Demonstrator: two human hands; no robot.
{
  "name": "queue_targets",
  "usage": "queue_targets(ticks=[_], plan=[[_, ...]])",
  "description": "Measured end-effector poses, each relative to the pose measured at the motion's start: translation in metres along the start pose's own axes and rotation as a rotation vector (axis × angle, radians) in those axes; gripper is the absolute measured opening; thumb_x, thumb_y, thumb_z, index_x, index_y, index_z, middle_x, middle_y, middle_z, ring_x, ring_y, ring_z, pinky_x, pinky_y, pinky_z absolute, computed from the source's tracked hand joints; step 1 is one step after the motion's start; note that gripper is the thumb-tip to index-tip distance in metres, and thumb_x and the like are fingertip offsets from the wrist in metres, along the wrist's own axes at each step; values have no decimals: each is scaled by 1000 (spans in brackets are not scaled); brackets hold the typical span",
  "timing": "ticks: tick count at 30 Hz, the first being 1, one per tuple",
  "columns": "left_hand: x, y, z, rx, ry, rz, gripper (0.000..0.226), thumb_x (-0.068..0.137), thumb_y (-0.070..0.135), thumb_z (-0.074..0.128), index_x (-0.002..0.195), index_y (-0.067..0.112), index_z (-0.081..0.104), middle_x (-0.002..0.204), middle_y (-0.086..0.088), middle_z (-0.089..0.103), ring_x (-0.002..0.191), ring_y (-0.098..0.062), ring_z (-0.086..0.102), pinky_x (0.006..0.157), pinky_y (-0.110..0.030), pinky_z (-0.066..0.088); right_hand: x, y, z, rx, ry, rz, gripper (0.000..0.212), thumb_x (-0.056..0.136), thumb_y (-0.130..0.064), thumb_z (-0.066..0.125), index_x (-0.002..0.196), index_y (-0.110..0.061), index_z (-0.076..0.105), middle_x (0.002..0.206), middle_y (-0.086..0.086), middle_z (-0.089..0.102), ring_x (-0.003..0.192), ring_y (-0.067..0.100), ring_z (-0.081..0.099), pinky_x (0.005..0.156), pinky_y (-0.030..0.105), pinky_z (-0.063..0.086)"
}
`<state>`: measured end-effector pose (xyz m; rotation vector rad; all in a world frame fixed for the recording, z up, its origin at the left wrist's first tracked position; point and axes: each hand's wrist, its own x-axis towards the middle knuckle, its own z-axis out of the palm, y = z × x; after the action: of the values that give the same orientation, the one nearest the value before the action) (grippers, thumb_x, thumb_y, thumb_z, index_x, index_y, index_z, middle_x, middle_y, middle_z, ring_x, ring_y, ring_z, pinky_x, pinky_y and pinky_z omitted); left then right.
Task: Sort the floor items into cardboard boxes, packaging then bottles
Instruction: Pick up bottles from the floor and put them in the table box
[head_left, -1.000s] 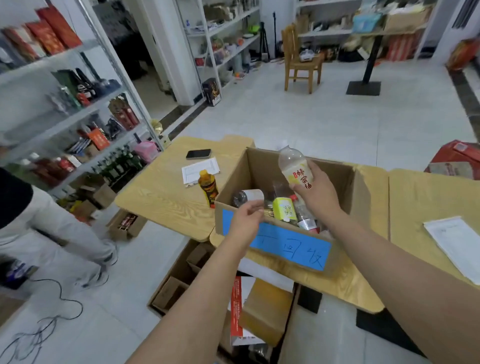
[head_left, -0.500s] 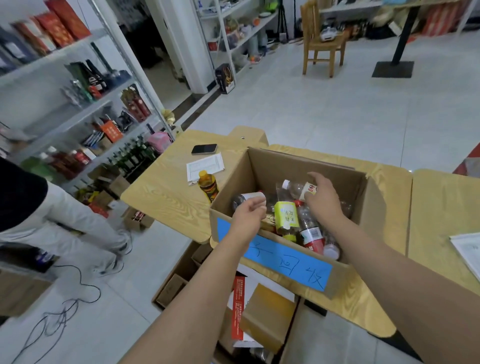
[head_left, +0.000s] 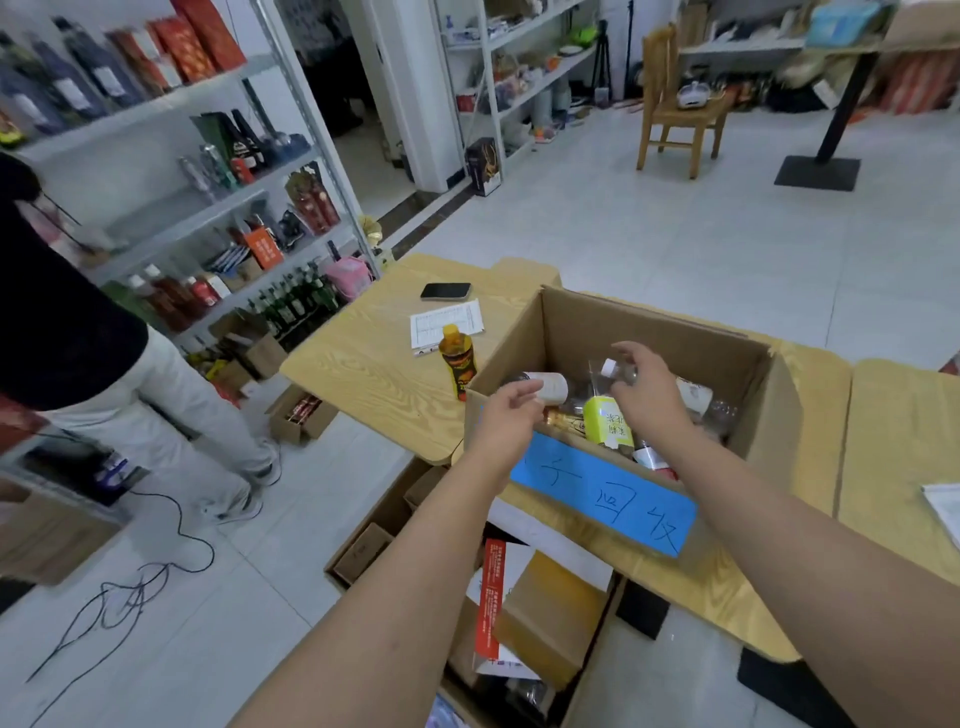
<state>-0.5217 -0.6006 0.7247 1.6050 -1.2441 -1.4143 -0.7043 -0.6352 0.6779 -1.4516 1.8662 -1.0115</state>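
- Since half a second ago, the right hand (head_left: 647, 387) has lifted clear of the bottles and hovers above them, fingers loosely spread and holding nothing; a second ago that hand gripped a clear bottle over the box.
- Left hand (head_left: 506, 415) rests at the near left rim of the cardboard box (head_left: 649, 332), fingers relaxed and open, gripping nothing.
- Open cardboard box sits on the wooden bench (head_left: 374, 364), a blue label (head_left: 605, 493) with handwritten characters on its near wall.
- Inside the box lie several bottles: a clear bottle with a white cap (head_left: 610, 370) just under the right fingers, a yellow-green labelled bottle (head_left: 605, 426) between the two hands, and a white-labelled bottle (head_left: 550, 387) lying on its side by the left fingertips.
- An orange drink bottle (head_left: 457, 361) stands upright on the bench just left of the box.
- A dark phone (head_left: 445, 291) and a printed sheet (head_left: 447, 325) lie on the bench beyond that bottle.
- On the floor below the bench's near edge sits a second open box of packaging (head_left: 540, 623).
- At far left, another person (head_left: 130, 374) stands beside stocked shelves (head_left: 171, 171).
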Motion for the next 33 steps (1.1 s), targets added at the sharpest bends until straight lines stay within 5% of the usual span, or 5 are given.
queue_targets(ticks=[9,13,22,26,33], plan=[[-64,-13,-107,-83,56,112,26,97,13,48,116,22,64,111,4,62,110,-16,59,86,-30,49,-80,-98,66,-41,-75,-123,59,84,8,47,136,-21,51,138,4,49,107,16,53,70,15,47],[-100,-46,-186,-151,134,102,24,98,16,50,117,19,64,104,7,60,105,-16,59,87,-32,48,-140,-145,135,-39,-182,-135,63,82,14,44,135,-19,52,138,5,52,125,21,49,99,38,48],[-164,-200,-337,-271,257,-61,20,96,14,51,110,19,64,96,2,63,98,-22,64,86,-32,54,-287,-147,307,-206,-489,-70,54,85,6,48,133,-19,52,132,5,55,117,23,55,88,36,49],[-196,-272,-372,-280,268,-211,21,95,13,51,110,16,66,94,-1,62,83,-14,58,61,-21,44,-338,-124,355,-266,-623,5,49,88,3,51,133,-17,52,123,-4,56,106,15,56,89,31,48],[-210,-366,-394,-372,345,-393,15,93,18,54,99,29,63,123,-1,62,112,-20,60,90,-30,49,-363,-85,416,-380,-807,114,48,90,-5,55,137,-16,48,125,4,56,95,24,60,70,34,50]])
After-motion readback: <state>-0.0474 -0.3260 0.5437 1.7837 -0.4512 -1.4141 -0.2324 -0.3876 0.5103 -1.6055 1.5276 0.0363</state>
